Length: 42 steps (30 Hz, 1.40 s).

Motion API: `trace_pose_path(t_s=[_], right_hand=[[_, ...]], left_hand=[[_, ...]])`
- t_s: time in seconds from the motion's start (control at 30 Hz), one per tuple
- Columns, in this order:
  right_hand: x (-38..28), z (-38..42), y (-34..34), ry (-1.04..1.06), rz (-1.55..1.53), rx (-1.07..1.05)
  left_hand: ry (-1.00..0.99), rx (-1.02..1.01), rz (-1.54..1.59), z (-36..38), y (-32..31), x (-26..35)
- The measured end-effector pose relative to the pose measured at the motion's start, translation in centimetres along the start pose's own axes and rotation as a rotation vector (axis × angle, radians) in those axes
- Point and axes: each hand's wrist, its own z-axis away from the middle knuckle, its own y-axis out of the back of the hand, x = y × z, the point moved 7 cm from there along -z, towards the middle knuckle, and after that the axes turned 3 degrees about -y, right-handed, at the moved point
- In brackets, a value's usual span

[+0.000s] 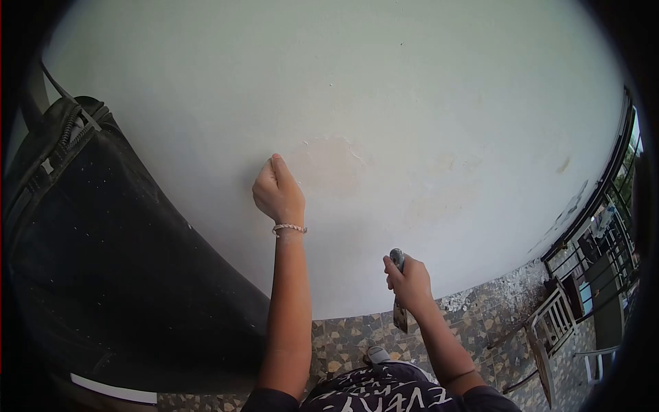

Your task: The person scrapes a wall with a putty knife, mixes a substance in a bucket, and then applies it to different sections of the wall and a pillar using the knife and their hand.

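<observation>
My left hand (279, 192) is raised against the pale wall (226, 89), its fingers curled closed with the thumb on top. Whatever those fingers may hold is hidden. Just right of that hand lies a rough pinkish patch (333, 168), with raised, peeling paint along its upper edge. Lower down and to the right, my right hand (413, 285) is closed around the handle of a putty knife (400, 320). Its stained metal blade points down, apart from the wall.
A large black padded bag or cover (137, 261) fills the left side. Mosaic-like floor tiles (343, 343) run along the wall's foot, with white flakes (511, 288) at right. A wooden chair (552, 323) stands near a metal railing (583, 275).
</observation>
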Motion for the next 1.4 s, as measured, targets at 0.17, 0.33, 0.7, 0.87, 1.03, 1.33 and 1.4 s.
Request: trace_pose_path(t_s=[0.17,0.33,0.7,0.87,1.03,1.33,1.4], right_hand=[[-7.3,-2.5,-1.6,0.310,0.300,0.178],[-14.2,-5.0,-2.5,0.511,0.361,0.288],[-16.7,-9.8,-4.5,0.212,0.480,0.263],[-16.9,-10.6,-3.9,0.201,0.483,0.228],[-14.8,-5.4,0.5,0.209,0.232,0.215],[-4.6,-3.7,2.9,-0.008,-0.111,0.303],[-4.7,-3.4,3.0,0.029,-0.147,0.300]], left_hand=[[-0.605,0.347,-0.113,-0.9,0.2,2.1],[-0.558,0.394,-0.288,-0.7,-3.3,-2.9],[-0.523,0.355,-0.328,-0.5,-3.1,-3.8],[-0.518,0.337,-0.348,-0.3,-2.9,-3.9],[-0.630,0.397,-0.371,-0.2,-3.2,-3.8],[-1.014,0.138,-0.365,1.4,-5.1,-1.2],[-0.990,0.085,-0.447,1.3,-5.1,-0.5]])
